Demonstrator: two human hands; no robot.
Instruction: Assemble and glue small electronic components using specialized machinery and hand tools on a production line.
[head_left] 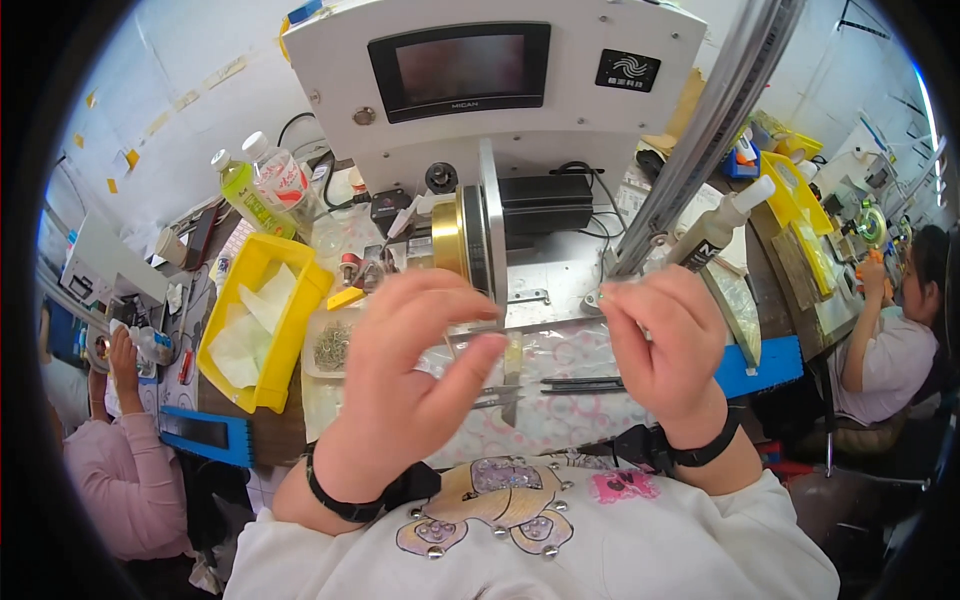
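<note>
Beyond the spread left hand (402,365) and pinched right hand (676,340), contents unclear, a golden metal disc (447,240) sits, seemingly for easy reach.

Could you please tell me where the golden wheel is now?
In the head view, the golden wheel is left of centre, below the dark screen and just beyond the left hand.
</note>
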